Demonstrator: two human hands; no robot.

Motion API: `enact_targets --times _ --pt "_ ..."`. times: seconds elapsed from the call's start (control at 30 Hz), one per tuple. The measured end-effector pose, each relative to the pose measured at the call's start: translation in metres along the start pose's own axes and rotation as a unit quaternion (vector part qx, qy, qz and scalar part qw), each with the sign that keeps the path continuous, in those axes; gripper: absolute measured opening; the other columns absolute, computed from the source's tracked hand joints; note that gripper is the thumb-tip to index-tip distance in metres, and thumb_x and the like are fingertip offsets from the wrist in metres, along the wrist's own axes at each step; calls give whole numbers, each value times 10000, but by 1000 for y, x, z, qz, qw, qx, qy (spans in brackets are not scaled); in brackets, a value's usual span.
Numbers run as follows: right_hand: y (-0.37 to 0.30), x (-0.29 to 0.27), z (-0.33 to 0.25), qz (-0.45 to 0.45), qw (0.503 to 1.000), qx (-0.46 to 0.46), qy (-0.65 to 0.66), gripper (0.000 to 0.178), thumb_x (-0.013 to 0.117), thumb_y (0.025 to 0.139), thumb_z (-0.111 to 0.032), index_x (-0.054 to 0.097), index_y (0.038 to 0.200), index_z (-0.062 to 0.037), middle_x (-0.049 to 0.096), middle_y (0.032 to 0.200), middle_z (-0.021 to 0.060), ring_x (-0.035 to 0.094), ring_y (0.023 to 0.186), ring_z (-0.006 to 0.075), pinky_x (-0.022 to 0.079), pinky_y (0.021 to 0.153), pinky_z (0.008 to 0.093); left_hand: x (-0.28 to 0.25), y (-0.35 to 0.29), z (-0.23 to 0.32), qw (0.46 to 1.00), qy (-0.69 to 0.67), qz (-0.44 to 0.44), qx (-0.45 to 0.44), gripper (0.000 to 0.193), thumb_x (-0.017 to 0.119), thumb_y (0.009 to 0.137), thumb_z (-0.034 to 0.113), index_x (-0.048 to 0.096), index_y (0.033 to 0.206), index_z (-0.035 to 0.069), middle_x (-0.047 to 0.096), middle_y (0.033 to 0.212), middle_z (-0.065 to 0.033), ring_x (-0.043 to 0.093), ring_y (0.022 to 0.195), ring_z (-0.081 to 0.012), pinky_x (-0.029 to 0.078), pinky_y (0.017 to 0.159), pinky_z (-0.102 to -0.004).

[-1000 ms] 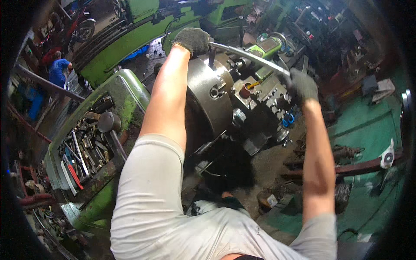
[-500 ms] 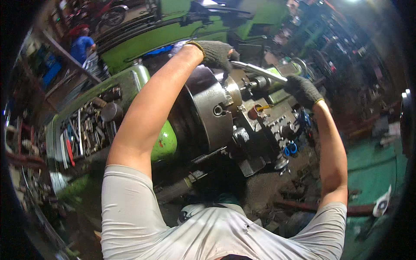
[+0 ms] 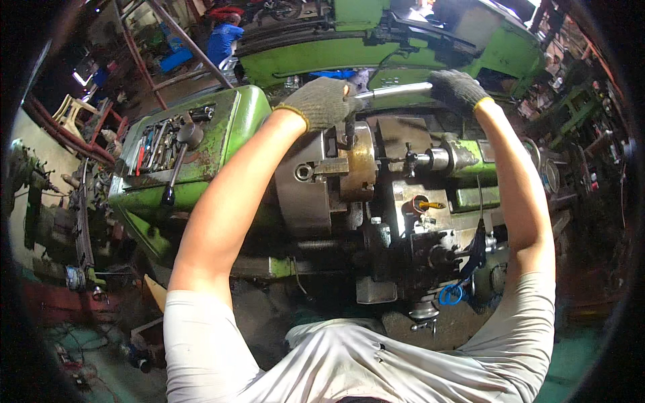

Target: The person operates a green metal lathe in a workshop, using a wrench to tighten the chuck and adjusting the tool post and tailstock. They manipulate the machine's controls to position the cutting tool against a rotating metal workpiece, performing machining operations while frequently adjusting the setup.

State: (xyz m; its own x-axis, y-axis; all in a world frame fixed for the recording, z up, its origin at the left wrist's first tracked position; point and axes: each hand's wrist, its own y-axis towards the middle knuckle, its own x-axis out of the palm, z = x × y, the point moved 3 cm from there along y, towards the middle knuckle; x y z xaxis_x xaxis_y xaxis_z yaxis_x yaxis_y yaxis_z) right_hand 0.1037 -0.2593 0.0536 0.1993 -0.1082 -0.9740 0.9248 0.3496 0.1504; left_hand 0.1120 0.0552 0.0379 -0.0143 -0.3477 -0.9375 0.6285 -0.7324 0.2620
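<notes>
Both my hands wear dark grey knit gloves with yellow cuffs. My left hand (image 3: 321,102) is closed around the left end of a shiny metal bar (image 3: 396,90), above the large lathe chuck (image 3: 299,191). My right hand (image 3: 458,90) is wrapped round the bar's other end, at the far side of the lathe. Below my left fingers a dark upright piece (image 3: 349,129) reaches down to a round brass-coloured workpiece (image 3: 363,164) at the chuck's jaws. My left glove hides how the bar and that piece meet.
Hand tools and a mallet-like lever (image 3: 190,134) sit on the green headstock (image 3: 248,111) at left. The tailstock (image 3: 463,154) stands right of the workpiece. A red cup with a yellow-handled brush (image 3: 430,205) is on the carriage. A person in blue (image 3: 224,43) is beyond.
My view has swung, so the lathe appears straighter. The bar was slanting down to the right and is now nearly level, tilted slightly up, with my right hand farther away.
</notes>
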Motion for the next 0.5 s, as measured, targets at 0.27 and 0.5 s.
enact_targets --times 0.27,0.5 --pt "25 10 22 71 996 -49 -22 181 693 875 -135 671 1053 -112 705 991 164 685 980 375 536 827 496 8 8 13 998 25 6 -66 393 552 993 427 686 938 62 683 866 -231 681 869 -414 516 775 -500" --pt "6 17 27 46 998 35 22 356 775 856 -291 657 1152 -132 672 1140 120 610 1160 347 488 983 461 -6 -11 53 984 26 -73 -163 332 617 831 333 702 1024 76 722 1036 -210 710 964 -398 562 855 -498"
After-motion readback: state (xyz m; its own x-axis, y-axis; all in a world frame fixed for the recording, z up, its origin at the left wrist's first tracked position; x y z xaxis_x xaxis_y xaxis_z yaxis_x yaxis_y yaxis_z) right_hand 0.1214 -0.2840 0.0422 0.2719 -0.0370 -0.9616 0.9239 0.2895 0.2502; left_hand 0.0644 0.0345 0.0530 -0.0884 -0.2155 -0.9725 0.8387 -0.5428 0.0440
